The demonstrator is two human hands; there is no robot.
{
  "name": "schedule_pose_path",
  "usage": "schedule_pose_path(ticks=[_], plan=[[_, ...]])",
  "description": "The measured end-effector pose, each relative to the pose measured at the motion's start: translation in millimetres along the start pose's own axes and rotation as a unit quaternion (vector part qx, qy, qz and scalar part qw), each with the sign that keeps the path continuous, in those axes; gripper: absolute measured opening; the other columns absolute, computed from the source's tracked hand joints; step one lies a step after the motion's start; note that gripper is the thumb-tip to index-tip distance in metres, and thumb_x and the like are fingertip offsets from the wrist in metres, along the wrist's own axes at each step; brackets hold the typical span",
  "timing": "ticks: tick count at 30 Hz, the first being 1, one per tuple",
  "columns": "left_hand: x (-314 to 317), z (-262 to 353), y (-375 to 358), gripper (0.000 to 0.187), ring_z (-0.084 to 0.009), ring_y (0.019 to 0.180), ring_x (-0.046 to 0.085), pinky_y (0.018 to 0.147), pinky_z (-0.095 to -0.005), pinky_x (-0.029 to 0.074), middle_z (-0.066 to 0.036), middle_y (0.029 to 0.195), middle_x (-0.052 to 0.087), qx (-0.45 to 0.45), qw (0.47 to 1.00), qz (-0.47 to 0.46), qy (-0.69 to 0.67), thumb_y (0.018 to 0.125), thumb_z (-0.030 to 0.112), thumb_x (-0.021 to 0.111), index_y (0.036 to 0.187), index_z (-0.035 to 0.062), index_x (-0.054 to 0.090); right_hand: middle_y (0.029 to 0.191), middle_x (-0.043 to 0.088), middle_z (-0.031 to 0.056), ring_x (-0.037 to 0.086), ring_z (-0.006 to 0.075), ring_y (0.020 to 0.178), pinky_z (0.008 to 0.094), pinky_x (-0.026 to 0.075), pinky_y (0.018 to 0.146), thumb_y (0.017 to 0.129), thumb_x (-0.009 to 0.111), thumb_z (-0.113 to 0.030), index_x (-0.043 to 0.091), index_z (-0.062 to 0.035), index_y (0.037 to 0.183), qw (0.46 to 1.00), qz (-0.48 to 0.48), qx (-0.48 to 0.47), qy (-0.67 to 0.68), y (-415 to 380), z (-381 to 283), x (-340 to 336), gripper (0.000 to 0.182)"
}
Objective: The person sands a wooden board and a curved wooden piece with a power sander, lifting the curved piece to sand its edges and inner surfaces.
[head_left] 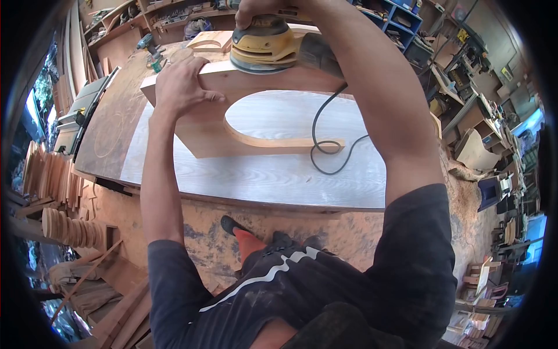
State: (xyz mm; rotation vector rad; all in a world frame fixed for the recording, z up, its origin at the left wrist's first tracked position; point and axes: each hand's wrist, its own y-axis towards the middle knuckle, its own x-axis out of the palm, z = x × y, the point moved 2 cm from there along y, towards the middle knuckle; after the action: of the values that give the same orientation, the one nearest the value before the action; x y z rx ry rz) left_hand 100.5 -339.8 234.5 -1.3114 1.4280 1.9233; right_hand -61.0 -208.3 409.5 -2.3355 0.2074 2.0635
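A yellow and black random orbital sander [264, 47] sits with its round pad on the upper edge of a U-shaped wooden piece [200, 131]. My right hand [256, 10] grips the sander's top from above, partly cut off by the frame's upper edge. Over the left end of the same piece, my left hand [180, 87] is closed, its fingers across the top edge and its thumb along the near face. The wooden piece stands on a whitish wood-grain board [279, 180]. From the sander's side, a dark cord [314, 125] loops down in front of the wood.
Behind the sander lies another curved wooden piece [210, 41]. A teal drill [145, 42] is at the table's far left. Stacked wood strips [52, 177] and round wooden discs [72, 228] stand at lower left. Sawdust covers the floor [343, 244]; cluttered shelves [401, 23] are at the back.
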Motion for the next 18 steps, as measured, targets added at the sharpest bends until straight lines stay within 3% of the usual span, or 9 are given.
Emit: schedule_pose_path(ticks=[2,4,10,16,18], plan=[[-1.6,1.6,-2.5,0.085,-0.0309,0.102,0.072,0.086,-0.0437,0.055,-0.009,0.102,0.076,0.016,0.999,0.028,0.001,0.049,0.061,0.095,0.116,0.0136,0.075,0.114,0.077,0.0169,0.074,0.0323,0.104,0.0429,0.060,0.089,0.071,0.085,-0.018,0.073,-0.0060,0.123,1.000,-0.002,-0.003,-0.003,1.7,-2.0,0.1,0.054],[-10.8,8.8,0.2,0.092,-0.0320,0.112,0.069,0.095,-0.0452,0.052,-0.010,0.113,0.075,-0.039,0.997,-0.061,0.004,0.052,0.053,0.097,0.130,0.0121,0.069,0.114,0.077,0.0168,0.074,0.0321,0.104,0.0428,0.060,0.089,0.071,0.085,-0.017,0.073,-0.0057,0.122,1.000,-0.002,-0.005,-0.004,1.8,-3.4,0.2,0.054],[-1.4,0.9,1.3,0.091,-0.0307,0.114,0.069,0.096,-0.0440,0.052,-0.010,0.114,0.075,-0.031,0.998,-0.048,-0.007,0.052,0.052,0.098,0.129,0.0130,0.069,0.111,0.077,0.0169,0.074,0.0321,0.103,0.0428,0.060,0.089,0.071,0.085,-0.018,0.073,-0.0049,0.121,0.999,-0.007,0.033,-0.003,-12.5,16.4,-3.0,0.054],[-8.5,8.8,0.9,0.091,-0.0305,0.115,0.069,0.098,-0.0436,0.052,-0.010,0.116,0.076,-0.048,0.997,-0.064,0.002,0.052,0.052,0.099,0.130,0.0149,0.069,0.109,0.077,0.0171,0.073,0.0321,0.100,0.0423,0.059,0.087,0.071,0.086,-0.020,0.073,-0.0043,0.118,0.994,0.069,0.072,-0.036,-26.8,52.9,-1.3,0.052],[-6.2,6.5,1.7,0.092,-0.0308,0.115,0.069,0.098,-0.0437,0.052,-0.010,0.116,0.076,-0.045,0.997,-0.063,-0.001,0.051,0.052,0.099,0.130,0.0147,0.070,0.111,0.076,0.0172,0.073,0.0318,0.101,0.0419,0.059,0.087,0.070,0.087,-0.021,0.072,-0.0043,0.118,0.997,0.003,0.077,-0.003,-37.7,56.2,-8.8,0.053]])
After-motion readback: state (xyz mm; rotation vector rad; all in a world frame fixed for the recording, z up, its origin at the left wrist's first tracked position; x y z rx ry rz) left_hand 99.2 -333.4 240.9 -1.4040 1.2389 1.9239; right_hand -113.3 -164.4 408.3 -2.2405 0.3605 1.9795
